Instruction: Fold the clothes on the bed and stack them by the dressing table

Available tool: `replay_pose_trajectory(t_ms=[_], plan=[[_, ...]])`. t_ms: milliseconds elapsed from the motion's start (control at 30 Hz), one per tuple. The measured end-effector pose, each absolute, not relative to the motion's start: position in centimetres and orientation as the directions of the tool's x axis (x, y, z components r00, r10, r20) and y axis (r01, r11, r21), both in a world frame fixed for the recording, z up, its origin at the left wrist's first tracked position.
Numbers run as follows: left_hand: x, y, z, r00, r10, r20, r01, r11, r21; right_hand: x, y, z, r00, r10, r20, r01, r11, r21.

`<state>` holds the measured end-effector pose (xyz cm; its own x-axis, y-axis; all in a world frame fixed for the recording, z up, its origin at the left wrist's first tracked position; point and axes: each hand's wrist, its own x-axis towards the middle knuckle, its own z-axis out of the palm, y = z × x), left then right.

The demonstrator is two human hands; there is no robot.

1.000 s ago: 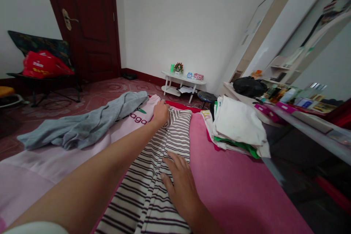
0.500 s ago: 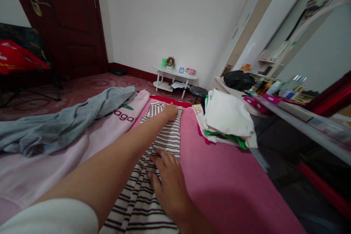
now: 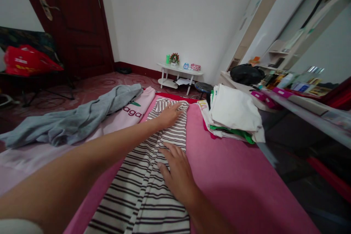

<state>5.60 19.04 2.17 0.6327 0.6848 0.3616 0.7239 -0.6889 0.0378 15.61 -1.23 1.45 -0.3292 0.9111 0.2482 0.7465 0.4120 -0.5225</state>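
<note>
A white shirt with dark stripes (image 3: 137,193), folded into a long narrow strip, stretches away from me over the pink bed cover (image 3: 241,186). My left hand (image 3: 170,114) reaches to its far end and rests there with the fingers extended. Closer in, my right hand (image 3: 179,170) lies flat on the shirt's right half, its fingers spread. Neither hand is gripping the cloth. At left is a pink garment with dark lettering (image 3: 134,111), partly covered by a rumpled grey garment (image 3: 71,120).
Folded clothes, a white one on top (image 3: 236,108), are stacked on the right side of the bed. Beyond the bed stand a dark stool (image 3: 204,87) and a low white table (image 3: 179,67). Bottles and boxes fill a dressing table (image 3: 298,106) at right. A red bag (image 3: 30,62) sits at far left.
My left hand has loosened from a more gathered shape and now has its fingers extended on the shirt. My right hand stays on the cloth. The view has turned slightly left.
</note>
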Motion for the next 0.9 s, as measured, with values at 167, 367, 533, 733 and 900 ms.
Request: replay_pose_trajectory(t_ms=[167,367,533,733,900], plan=[[-2.1,12.2,1.6,0.714,0.647,0.267,0.648,-0.755,0.097,16.1,-0.9,1.0,-0.34,0.894,0.291,0.671,0.448,-0.591],[-11.2,4.1,2.2,0.785,0.605,0.132,0.557,-0.783,0.276,18.1,-0.3,0.3,-0.319,0.887,0.335,0.51,0.458,-0.728],[-13.4,-1.7,4.4,0.798,0.59,0.122,0.517,-0.774,0.364,22.0,-1.3,1.6,-0.484,0.842,0.238,0.562,0.508,-0.653],[-12.6,-5.1,5.4,0.853,0.506,0.125,0.422,-0.811,0.404,23.7,-4.7,3.5,-0.595,0.802,0.057,0.674,0.536,-0.508],[-11.3,-5.7,4.9,0.861,0.478,0.171,0.382,-0.832,0.403,22.3,-6.4,3.4,-0.644,0.763,0.055,0.673,0.6,-0.432]])
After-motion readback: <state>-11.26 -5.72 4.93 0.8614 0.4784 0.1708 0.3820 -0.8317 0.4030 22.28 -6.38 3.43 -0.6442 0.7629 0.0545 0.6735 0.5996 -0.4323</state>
